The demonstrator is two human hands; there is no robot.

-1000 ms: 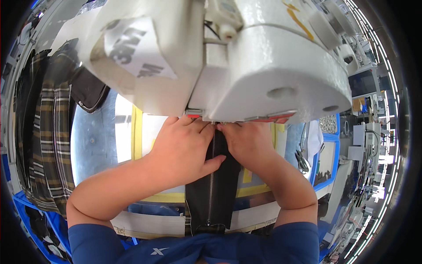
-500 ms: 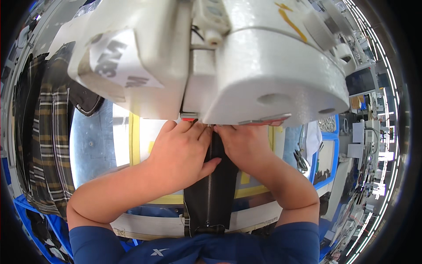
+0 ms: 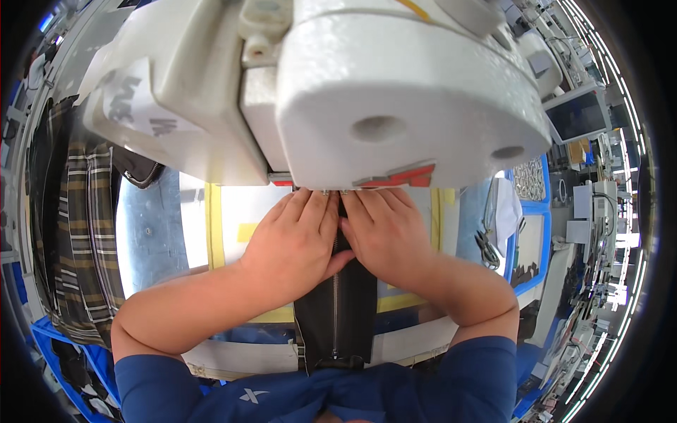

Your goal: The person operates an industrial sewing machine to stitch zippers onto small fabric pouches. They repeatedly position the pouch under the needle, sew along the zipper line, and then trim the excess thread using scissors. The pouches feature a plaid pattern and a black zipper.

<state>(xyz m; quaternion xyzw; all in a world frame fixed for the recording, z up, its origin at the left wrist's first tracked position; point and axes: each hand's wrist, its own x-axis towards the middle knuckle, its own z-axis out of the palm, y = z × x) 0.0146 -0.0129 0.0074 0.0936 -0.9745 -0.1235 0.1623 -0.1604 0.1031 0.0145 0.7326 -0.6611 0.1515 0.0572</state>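
A black fabric piece [image 3: 358,314] with a metal zipper [image 3: 336,299] down its middle runs from under the white sewing machine head [image 3: 409,84] toward my body. My left hand [image 3: 293,243] lies flat on its left side, fingers stretched forward and thumb across the zipper. On the right side rests my right hand [image 3: 388,233], also flat, with its fingers extended and its thumb beside the zipper. Both hands' fingertips reach the lower edge of the machine head, which hides the needle area and the far end of the fabric.
Plaid fabric pieces [image 3: 92,233] hang at the left, above a blue crate [image 3: 53,338]. Yellow tape [image 3: 214,225] marks the worktop. At the right lie scissors [image 3: 486,248], a white cloth [image 3: 506,211] and a blue-rimmed tray [image 3: 546,247] with small parts.
The view has shifted, so the machine head sits further left. My right hand's fingers have straightened and spread from a more bunched pose. My left hand stays flat on the fabric.
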